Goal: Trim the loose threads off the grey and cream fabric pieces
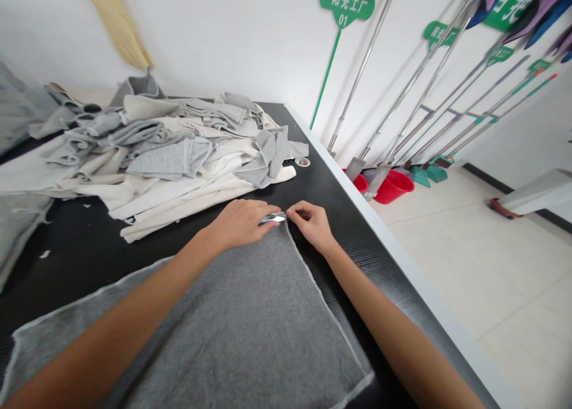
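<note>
A flat grey fabric panel [250, 325] with white stitched edges lies on the black table [339, 218] in front of me. My left hand [241, 221] rests on its far corner and grips small metal thread snips [273, 218], whose tips point right. My right hand [313, 223] pinches the same far corner of the panel, its fingertips almost touching the snips' tips.
A big heap of grey and cream fabric pieces [170, 152] covers the far half of the table. A small tape roll [302, 161] lies by the heap. Red buckets [393, 185] and long metal poles [402, 93] lean on the wall at right, beyond the table's white edge.
</note>
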Tool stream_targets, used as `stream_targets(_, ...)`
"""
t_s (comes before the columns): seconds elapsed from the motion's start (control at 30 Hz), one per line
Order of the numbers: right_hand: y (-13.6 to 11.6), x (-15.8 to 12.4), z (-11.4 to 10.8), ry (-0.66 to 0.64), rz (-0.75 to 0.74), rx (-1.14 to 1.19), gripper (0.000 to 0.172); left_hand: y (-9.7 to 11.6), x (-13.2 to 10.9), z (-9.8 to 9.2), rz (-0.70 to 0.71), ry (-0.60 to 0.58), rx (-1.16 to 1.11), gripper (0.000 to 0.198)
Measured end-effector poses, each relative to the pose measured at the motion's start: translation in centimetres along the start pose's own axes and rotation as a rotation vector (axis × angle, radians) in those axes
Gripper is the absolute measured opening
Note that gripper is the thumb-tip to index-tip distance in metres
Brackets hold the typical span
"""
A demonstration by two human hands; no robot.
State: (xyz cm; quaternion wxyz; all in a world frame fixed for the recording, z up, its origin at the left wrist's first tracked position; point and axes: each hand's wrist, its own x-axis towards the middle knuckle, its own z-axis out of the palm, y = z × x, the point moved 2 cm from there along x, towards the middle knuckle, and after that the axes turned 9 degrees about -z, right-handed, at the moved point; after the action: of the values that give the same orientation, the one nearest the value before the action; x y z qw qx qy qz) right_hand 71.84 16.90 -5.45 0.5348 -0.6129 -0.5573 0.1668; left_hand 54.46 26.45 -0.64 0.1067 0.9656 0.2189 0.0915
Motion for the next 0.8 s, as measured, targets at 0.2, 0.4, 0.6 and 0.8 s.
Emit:
stream_targets(0.2, -0.42, -0.1, -0.23, 0.036, -0.024, -0.075, 0.019, 0.64, 0.41, -0.01, -0.017, 0.012, 0.023, 0.039)
stream_targets(0.4, -0.91, -0.11, -0.18, 0.041, -0.053, -0.096, 0.019, 0.62, 0.58, 0.05, -0.032, -0.002, 0.027, 0.038)
stream_targets(0.6, -0.48, -0.06, -0.02, 0.009, -0.023, -0.1, 0.018, 0.36, 0.62, 0.13, -0.041, -0.025, 0.007, 0.035)
stream_targets(0.8, -0.27, -0.05, 0.0, -0.01, -0.022, -0.079, 0.018, 0.49, 0.7, 0.28, -0.042, -0.039, -0.029, 0.034)
